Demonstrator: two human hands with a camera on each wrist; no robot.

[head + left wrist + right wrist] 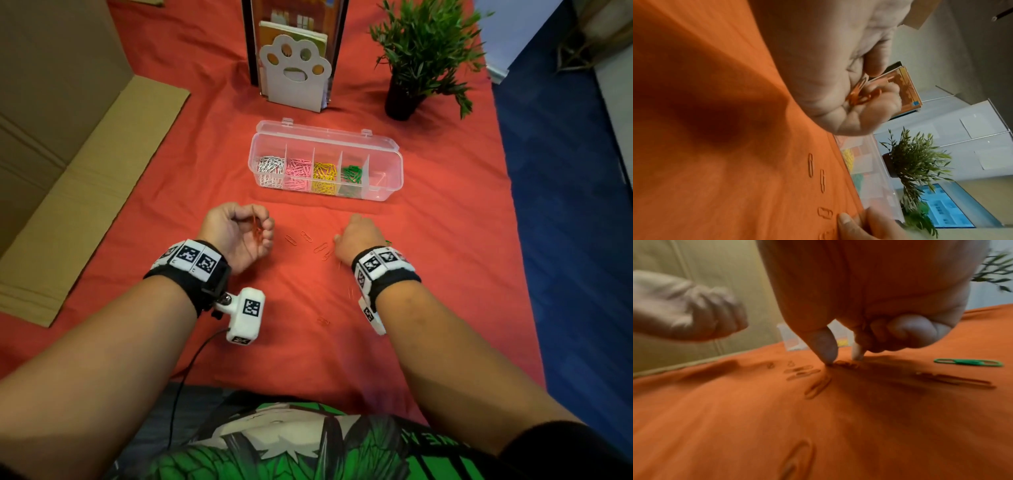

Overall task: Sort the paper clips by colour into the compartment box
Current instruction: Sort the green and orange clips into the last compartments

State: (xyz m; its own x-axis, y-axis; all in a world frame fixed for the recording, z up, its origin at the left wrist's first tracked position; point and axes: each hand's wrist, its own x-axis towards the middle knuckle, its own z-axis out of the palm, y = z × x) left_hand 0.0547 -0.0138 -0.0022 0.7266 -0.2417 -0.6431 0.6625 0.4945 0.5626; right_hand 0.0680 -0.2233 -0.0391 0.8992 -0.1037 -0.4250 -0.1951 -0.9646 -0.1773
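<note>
Orange clip [846, 364] between right-hand fingers [825, 344].

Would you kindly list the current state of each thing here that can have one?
compartment box: lid open; four compartments filled by colour, rightmost nearly empty.
left hand: palm up, cupping orange clips.
right hand: fingertips pinching at an orange clip on the cloth.
loose orange clips: lying flat, unsorted.
green clip: lying loose beside the right hand.
</note>
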